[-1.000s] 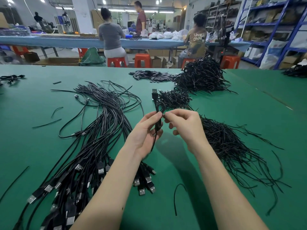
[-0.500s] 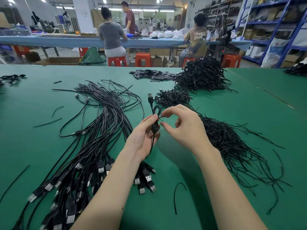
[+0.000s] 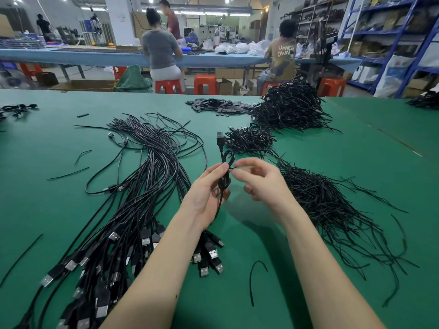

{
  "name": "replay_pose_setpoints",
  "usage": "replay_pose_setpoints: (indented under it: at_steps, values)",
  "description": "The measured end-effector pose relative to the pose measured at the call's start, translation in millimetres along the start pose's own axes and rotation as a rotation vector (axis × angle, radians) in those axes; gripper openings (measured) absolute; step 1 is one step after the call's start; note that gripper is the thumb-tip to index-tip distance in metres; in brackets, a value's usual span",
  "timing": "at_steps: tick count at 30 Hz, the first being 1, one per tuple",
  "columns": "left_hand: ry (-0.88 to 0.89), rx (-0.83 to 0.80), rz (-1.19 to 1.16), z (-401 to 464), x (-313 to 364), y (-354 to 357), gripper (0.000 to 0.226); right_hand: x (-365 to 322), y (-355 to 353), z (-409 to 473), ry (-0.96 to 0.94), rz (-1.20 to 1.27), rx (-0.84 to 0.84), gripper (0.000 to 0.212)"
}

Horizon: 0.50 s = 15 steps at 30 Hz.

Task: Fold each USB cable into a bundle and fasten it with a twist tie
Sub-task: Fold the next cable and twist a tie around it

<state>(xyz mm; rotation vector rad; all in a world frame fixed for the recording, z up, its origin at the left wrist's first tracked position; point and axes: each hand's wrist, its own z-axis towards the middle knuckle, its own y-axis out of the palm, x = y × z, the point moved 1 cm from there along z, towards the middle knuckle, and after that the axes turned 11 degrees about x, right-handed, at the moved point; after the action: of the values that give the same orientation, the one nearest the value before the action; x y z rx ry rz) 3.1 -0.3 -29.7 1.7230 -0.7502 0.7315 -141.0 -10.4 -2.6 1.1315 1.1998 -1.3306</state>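
While my left hand [image 3: 209, 186] grips folded USB cable [image 3: 224, 179] upright above green table [image 3: 356, 176], plug end sticks up past fingertips. Twist tie [image 3: 234, 167] at bundle's waist, pinched by right hand [image 3: 259, 180]; other fingers loosely curled. Both forearms raised, palms facing.

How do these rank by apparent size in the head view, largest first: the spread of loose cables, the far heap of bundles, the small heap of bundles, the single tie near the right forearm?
1. loose cables
2. far heap
3. small heap
4. single tie
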Motion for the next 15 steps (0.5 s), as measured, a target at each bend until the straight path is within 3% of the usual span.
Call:
replay_pose_setpoints:
  at_steps: [3,7,9,11,13,14,15]
  values:
    - [-0.009,0.04,-0.019,0.8,0.0,-1.4,0.03,1.4,-6.9,3.9,-0.535,-0.412,0.044,0.025]
    - [-0.006,0.042,0.001,1.1,-0.1,-0.9,0.031,4.9,-10.2,5.5,-0.68,-0.476,0.152,0.009]
    - [0.0,0.042,0.009,0.9,-0.3,-0.3,0.033,6.1,-3.2,5.0,-0.528,-0.366,0.194,0.009]
    - [0.017,0.04,0.023,0.3,-0.3,0.2,0.032,8.4,4.0,6.8,-0.073,-0.006,0.185,0.014]
    - [0.03,0.02,0.029,0.2,-1.1,0.7,0.028,9.5,10.9,2.5,0.522,0.491,-0.004,0.015]
    - [0.03,0.01,0.026,0.3,-1.2,0.7,0.028,10.5,12.0,0.4,0.676,0.649,-0.074,0.013]
    - [0.028,0.013,0.023,0.4,-0.9,0.5,0.028,11.6,13.0,-1.5,0.713,0.698,-0.113,0.01]
